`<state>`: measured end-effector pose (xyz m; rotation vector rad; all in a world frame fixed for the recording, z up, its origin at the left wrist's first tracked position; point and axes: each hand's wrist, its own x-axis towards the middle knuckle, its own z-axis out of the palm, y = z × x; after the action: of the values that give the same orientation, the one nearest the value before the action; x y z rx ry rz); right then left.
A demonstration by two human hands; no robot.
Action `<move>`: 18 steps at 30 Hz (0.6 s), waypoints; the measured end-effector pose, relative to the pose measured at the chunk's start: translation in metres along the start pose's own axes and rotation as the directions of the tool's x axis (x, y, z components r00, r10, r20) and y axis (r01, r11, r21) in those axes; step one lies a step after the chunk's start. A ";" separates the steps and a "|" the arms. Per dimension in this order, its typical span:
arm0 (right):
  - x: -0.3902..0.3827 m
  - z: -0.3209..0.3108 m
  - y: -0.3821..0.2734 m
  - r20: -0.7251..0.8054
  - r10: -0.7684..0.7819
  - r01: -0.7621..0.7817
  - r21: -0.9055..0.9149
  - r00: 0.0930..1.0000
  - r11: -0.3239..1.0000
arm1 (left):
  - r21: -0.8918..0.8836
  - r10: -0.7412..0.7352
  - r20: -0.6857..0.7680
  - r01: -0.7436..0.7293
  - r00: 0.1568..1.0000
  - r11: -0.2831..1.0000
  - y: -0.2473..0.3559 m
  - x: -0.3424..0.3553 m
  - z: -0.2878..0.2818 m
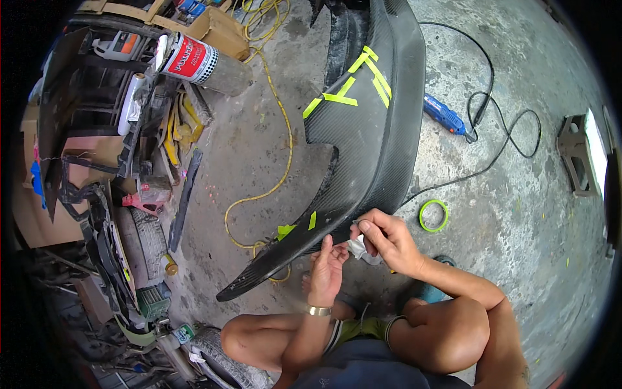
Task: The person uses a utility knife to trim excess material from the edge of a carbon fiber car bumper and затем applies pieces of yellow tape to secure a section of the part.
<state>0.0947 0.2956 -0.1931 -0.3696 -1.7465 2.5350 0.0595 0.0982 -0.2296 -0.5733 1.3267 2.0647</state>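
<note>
A long black carbon-fibre car body panel (363, 139), probably a bumper, stretches across the floor in front of me. Strips of bright yellow-green tape (381, 81) are stuck on its upper part, with smaller pieces near its lower end. My right hand (392, 245) is at the panel's near edge, thumb and fingers pinched together; what they hold is too small to make out. A crumpled white piece (357, 246), paper or cloth, shows just below those fingers. My left hand (325, 275) is beside it, fingers curled and thumb raised against the edge; its grip is partly hidden.
Right of the panel lie a yellow-green tape roll (433, 215) and a blue corded power tool (445, 115). A yellow hose (285, 139) winds over the concrete at left. Beyond are a red-and-white labelled can (189, 58) and piled car parts (139, 240). A stool (576, 155) stands far right.
</note>
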 end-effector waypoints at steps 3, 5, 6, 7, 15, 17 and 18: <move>0.005 0.002 -0.004 -0.003 0.021 -0.021 0.016 1.000 1.000 | -0.003 -0.002 0.002 0.002 1.000 1.000 0.000 -0.001 -0.001; 0.008 0.003 -0.005 -0.003 0.048 -0.048 0.025 0.999 0.999 | -0.032 0.003 0.009 -0.003 1.000 0.999 0.000 0.000 -0.001; 0.008 0.003 -0.003 -0.010 0.052 -0.051 0.027 0.999 0.998 | -0.005 0.004 0.009 -0.004 1.000 1.000 0.000 0.000 -0.001; 0.009 0.003 -0.002 -0.017 0.057 -0.057 0.028 0.998 0.998 | 0.020 0.003 0.009 -0.004 1.000 1.000 0.000 0.000 -0.001; 0.008 0.003 -0.007 0.006 0.048 -0.048 -0.060 0.999 0.997 | 0.036 -0.002 0.034 0.001 0.999 0.999 0.000 0.000 -0.005; 0.007 0.003 -0.005 0.002 0.047 -0.047 -0.057 0.999 0.997 | 0.033 -0.003 0.038 0.002 0.999 0.999 0.000 0.001 -0.004; 0.007 0.003 -0.003 -0.001 0.060 -0.060 -0.012 0.998 0.998 | 0.030 0.002 0.038 -0.003 0.999 1.000 -0.001 0.001 -0.003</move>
<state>0.0868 0.2949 -0.1904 -0.4301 -1.7780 2.5654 0.0598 0.0955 -0.2322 -0.5177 1.3351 2.0441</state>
